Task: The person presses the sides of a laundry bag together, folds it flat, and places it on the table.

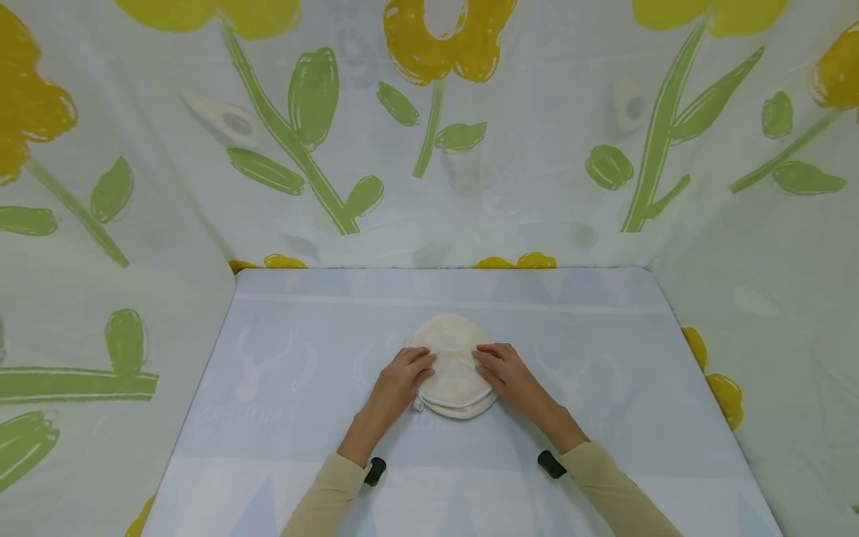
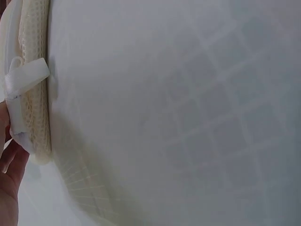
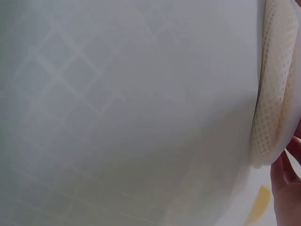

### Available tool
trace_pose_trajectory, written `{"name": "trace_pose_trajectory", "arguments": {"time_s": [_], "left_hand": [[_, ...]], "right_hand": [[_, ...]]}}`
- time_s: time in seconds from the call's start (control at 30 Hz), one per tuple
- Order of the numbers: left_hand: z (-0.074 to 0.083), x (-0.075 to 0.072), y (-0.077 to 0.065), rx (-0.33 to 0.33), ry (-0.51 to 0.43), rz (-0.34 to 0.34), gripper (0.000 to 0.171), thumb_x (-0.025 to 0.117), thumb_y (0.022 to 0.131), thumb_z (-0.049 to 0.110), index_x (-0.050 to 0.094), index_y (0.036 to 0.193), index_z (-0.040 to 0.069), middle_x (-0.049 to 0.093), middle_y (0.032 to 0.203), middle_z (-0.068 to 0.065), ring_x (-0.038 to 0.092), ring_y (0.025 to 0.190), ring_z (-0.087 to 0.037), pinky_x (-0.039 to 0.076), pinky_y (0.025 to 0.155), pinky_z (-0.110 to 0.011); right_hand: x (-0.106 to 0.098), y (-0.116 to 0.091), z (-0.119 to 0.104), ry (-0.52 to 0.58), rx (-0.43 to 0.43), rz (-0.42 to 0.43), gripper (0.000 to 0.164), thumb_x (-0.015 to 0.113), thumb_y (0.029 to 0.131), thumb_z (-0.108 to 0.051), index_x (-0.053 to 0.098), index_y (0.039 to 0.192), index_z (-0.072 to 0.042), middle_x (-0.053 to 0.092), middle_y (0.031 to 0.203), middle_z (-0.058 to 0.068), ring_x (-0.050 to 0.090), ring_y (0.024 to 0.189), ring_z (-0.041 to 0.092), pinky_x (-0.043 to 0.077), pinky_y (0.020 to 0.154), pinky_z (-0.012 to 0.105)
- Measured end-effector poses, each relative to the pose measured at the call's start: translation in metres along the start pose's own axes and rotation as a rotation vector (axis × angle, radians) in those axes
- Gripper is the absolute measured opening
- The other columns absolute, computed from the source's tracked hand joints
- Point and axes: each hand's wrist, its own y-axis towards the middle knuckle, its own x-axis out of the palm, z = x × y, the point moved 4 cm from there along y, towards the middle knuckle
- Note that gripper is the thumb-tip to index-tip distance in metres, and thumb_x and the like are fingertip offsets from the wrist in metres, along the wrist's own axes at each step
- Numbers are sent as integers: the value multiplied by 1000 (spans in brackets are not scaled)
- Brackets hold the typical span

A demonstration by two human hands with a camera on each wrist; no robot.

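Observation:
A round, cream mesh laundry bag (image 1: pixel 453 365) lies flattened on the table, its upper and lower discs stacked with a white trim round the edge. My left hand (image 1: pixel 405 374) grips its left edge, fingers bent over the top. On the opposite edge, my right hand (image 1: pixel 508 373) holds it the same way. The left wrist view shows a white fabric loop (image 2: pixel 27 77) on the bag's side and the honeycomb mesh of its wall. In the right wrist view, fingers (image 3: pixel 281 176) sit at the rim of the mesh side (image 3: pixel 273 94).
A pale blue printed cloth covers the table (image 1: pixel 268 440). Hanging sheets with yellow flowers and green leaves enclose it at the back (image 1: pixel 523 201), left and right. A dark device (image 1: pixel 376 471) sits at the left wrist, and another dark device (image 1: pixel 552 464) at the right.

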Motion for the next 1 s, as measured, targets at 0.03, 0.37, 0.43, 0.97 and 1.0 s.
{"name": "trace_pose_trajectory", "arguments": {"time_s": [0.03, 0.37, 0.43, 0.97, 1.0], "left_hand": [[0, 0, 0, -1, -2, -4, 30, 79, 87, 2, 74, 116, -3, 69, 117, -19, 66, 111, -32, 59, 86, -37], [-4, 1, 3, 20, 6, -38, 30, 78, 88, 4, 74, 117, -3, 70, 117, -19, 65, 110, -31, 59, 87, -38], [-4, -1, 5, 33, -2, -50, 29, 79, 88, 4, 73, 116, -2, 69, 115, -18, 64, 107, -31, 58, 87, -38], [-8, -29, 16, -116, -1, 108, 15, 81, 86, 1, 66, 88, 3, 63, 80, -4, 60, 74, -19, 53, 65, -31], [-8, -30, 17, -115, -3, 121, 15, 81, 86, 0, 66, 87, 3, 63, 78, -5, 59, 73, -20, 52, 65, -31]], "right_hand": [[0, 0, 0, 4, 10, -6, 36, 72, 94, -2, 67, 129, 4, 63, 129, 20, 56, 121, 36, 53, 96, 49], [-2, 1, 1, 0, 20, -34, 36, 70, 97, -5, 66, 132, 3, 62, 131, 19, 54, 121, 35, 53, 96, 49], [-3, 1, 2, 7, 18, -27, 36, 71, 96, -4, 67, 131, 2, 63, 130, 17, 55, 120, 33, 53, 94, 47], [-33, 16, 8, 308, 271, 243, 13, 78, 91, -3, 67, 97, -4, 68, 91, 6, 66, 84, 22, 59, 76, 39], [-35, 16, 9, 313, 281, 244, 12, 78, 91, -4, 67, 97, -5, 67, 91, 6, 66, 84, 22, 58, 76, 42]]}}
